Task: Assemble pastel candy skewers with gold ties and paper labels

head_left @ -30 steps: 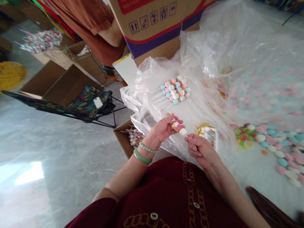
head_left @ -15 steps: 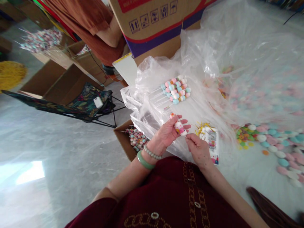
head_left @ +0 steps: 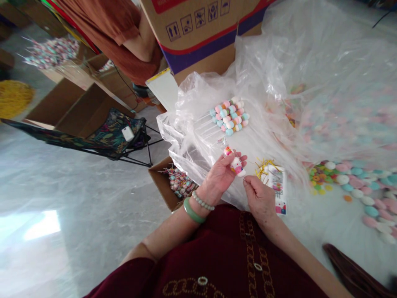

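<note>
My left hand is shut around a pastel candy skewer, with its pink and white pieces showing between my fingers and thumb. My right hand sits just below it, fingertips pinched together beside the skewer's lower end. Anything thin between those fingertips is too small to tell. Several finished skewers of pink, blue and white candy lie side by side on a clear plastic sheet beyond my hands. Gold twist ties and a printed card lie to the right of my right hand.
An open cardboard box of candy skewers sits below the plastic. Loose pastel candies spread to the right. A large printed carton stands ahead. A person in a rust-coloured garment is at the upper left, past a folding chair.
My left hand has turned the candy skewer so it stands more upright and has shifted slightly up and right. My right hand stays close below it, and the view has shifted slightly.
</note>
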### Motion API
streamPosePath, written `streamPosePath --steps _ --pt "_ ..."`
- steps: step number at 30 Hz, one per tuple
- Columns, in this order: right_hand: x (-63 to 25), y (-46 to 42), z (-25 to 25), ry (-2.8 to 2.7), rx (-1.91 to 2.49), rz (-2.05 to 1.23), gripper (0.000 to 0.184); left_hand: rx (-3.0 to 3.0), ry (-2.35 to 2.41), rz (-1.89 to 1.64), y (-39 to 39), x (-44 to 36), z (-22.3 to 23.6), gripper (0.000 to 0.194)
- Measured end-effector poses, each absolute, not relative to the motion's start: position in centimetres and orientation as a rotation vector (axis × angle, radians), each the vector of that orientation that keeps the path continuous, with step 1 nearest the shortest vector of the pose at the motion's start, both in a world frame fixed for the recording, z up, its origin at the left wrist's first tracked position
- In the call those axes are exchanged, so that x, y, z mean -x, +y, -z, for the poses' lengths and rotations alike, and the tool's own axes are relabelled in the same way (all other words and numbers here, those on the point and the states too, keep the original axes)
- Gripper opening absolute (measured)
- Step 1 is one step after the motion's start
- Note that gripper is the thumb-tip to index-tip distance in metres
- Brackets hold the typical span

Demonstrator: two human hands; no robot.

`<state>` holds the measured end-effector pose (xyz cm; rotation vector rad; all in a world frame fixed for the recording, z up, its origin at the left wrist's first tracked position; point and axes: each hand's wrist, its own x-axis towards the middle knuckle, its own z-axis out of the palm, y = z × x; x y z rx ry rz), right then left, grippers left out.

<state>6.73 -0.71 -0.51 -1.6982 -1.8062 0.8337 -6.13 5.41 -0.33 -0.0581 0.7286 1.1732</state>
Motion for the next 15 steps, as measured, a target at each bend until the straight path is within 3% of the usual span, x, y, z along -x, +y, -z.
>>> streamPosePath --steps 8,15 --pt "-6.6 0.0 1.0 -1.739 1.681 -0.987 0.021 0.185 0.777 -1.259 6.3 6.7 0.4 0.013" --pt "-6.6 0.5 1.2 -1.258 1.524 -1.440 0.015 -0.056 0.670 -1.136 5.8 6.6 0.4 0.014"
